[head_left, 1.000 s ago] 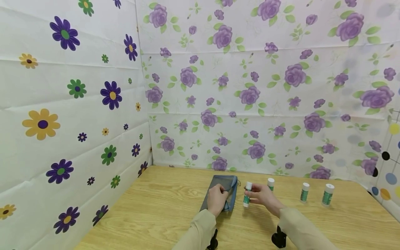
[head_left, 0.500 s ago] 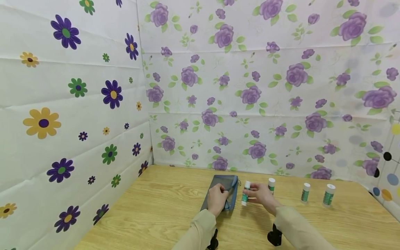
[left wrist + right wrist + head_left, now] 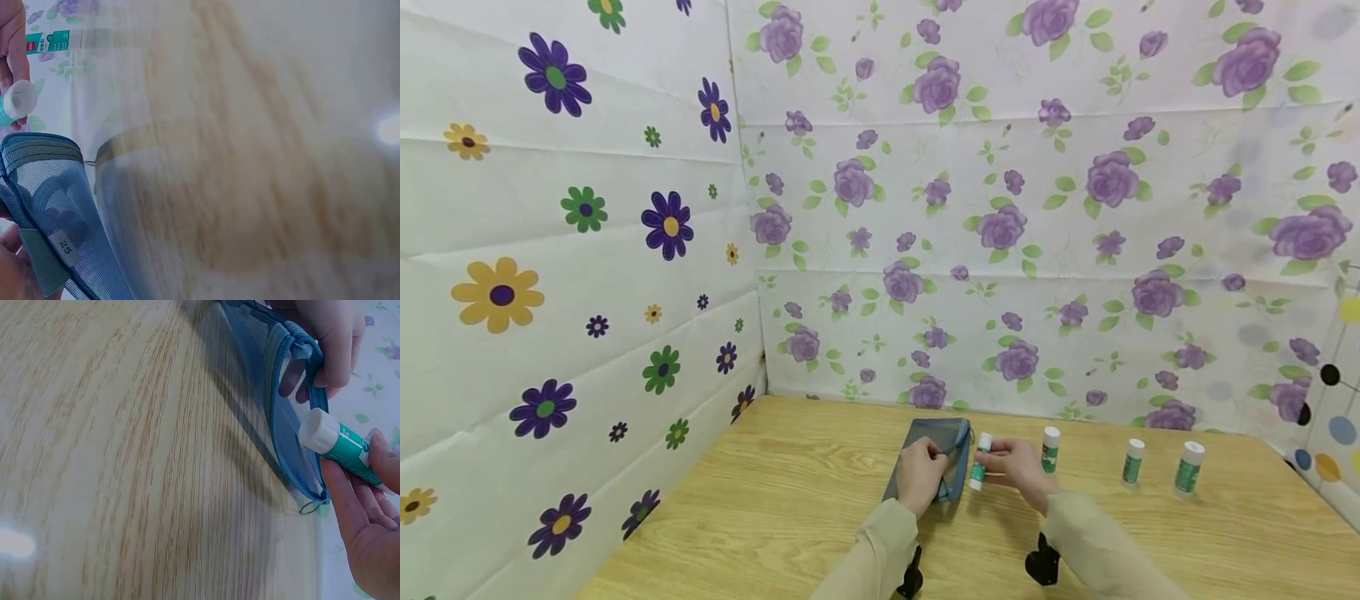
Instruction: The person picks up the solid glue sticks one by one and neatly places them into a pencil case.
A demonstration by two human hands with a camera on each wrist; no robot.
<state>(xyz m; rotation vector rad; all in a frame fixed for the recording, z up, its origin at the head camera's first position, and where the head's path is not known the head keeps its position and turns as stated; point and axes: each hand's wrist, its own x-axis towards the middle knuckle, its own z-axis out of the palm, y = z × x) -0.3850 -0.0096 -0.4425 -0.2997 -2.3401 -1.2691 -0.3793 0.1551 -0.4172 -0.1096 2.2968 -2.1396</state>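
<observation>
My left hand (image 3: pixel 920 477) grips the upper edge of a blue-grey mesh zipper pouch (image 3: pixel 937 428) lying on the table. Its mouth gapes towards the right, and in the right wrist view some left fingers show through the opening of the pouch (image 3: pixel 275 394). Between thumb and fingers, my right hand (image 3: pixel 1021 471) holds a green-and-white glue stick (image 3: pixel 981 462), tilted, just right of the mouth. One white end of the glue stick (image 3: pixel 340 445) points at the opening in the right wrist view. The left wrist view has the pouch (image 3: pixel 94 231) with a "25" tag.
Behind my right hand a glue stick (image 3: pixel 1050 450) stands upright. Farther right are another glue stick (image 3: pixel 1132 462) and a thicker one (image 3: pixel 1188 468), both upright on the wooden table (image 3: pixel 760 500). Flowered sheets (image 3: pixel 865 233) hang behind and at the left.
My right hand has carried the glue stick left to the pouch's mouth, exposing more of the standing glue stick behind it. My left hand stays on the pouch.
</observation>
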